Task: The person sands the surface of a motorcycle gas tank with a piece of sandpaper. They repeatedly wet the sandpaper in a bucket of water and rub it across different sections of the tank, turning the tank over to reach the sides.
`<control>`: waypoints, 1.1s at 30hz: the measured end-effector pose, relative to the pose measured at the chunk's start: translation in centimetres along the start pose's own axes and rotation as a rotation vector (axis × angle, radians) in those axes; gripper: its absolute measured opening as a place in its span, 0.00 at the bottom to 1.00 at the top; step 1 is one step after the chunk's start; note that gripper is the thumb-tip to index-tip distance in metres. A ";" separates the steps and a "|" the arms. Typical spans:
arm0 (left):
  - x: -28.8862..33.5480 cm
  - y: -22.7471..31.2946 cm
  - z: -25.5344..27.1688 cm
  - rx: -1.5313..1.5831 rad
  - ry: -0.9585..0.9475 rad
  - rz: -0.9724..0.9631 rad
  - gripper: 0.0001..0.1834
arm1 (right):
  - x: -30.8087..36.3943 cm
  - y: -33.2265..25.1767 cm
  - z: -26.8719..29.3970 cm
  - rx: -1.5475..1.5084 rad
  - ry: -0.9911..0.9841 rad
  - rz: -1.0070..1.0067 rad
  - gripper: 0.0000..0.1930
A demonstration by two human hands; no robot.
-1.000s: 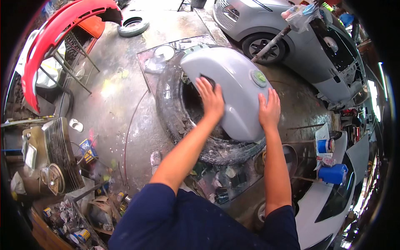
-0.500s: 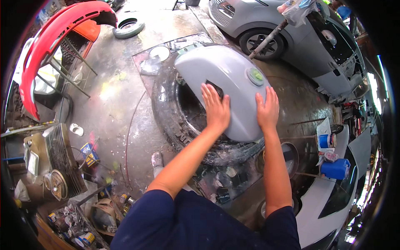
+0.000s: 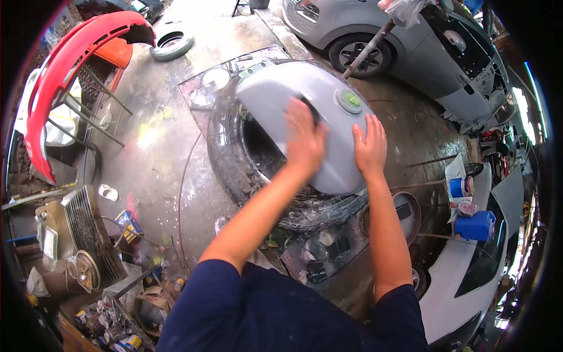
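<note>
"Where's the fuel tank?"

"On a worn tyre, above stained concrete. My right hand lies flat against it; my left hand is blurred, grip unclear."

"The room?"

"Grey car ahead right, red bumper left."

Lettering shows in only a few places, mostly too small or blurred to make out. At the left of the frame, a blue-and-yellow carton bears pale printed characters on its blue face. In the lower left corner, a paint can wears a yellow, blue and white label whose print cannot be read. At the right, a blue can has a white label panel, its print equally unclear.
</note>
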State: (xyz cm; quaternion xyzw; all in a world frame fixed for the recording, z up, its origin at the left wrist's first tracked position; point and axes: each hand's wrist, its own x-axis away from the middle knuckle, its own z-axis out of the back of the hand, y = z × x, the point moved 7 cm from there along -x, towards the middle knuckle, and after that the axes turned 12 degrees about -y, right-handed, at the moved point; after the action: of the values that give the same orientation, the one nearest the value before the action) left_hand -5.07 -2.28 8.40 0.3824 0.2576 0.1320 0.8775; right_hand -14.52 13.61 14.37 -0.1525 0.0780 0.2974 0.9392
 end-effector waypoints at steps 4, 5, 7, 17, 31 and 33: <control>-7.8 -9.5 5.0 -0.413 0.104 0.307 0.42 | -0.4 -2.3 -0.4 -0.027 -0.048 -0.021 0.30; -7.9 -9.1 6.0 0.037 0.211 0.312 0.42 | -0.3 -1.6 -0.3 -0.030 -0.054 -0.049 0.30; -4.6 -3.5 2.6 -0.056 0.165 0.144 0.42 | -0.2 -1.2 -0.7 -0.036 -0.040 -0.044 0.29; -7.8 -11.5 7.1 0.143 0.237 0.458 0.42 | -0.2 -1.6 -0.7 -0.036 -0.031 -0.020 0.27; -4.8 -3.2 3.3 0.049 0.284 0.370 0.42 | -0.1 -1.3 -0.7 -0.028 -0.027 -0.066 0.29; -3.7 -0.9 2.6 0.030 0.269 0.298 0.42 | -0.1 -1.2 -0.7 -0.032 -0.032 -0.067 0.29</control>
State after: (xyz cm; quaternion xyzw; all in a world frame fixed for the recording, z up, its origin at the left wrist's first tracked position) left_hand -6.66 -6.03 10.55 0.4084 0.3151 0.3063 0.8000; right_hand -13.93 12.35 14.01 -0.1650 0.0528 0.2694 0.9473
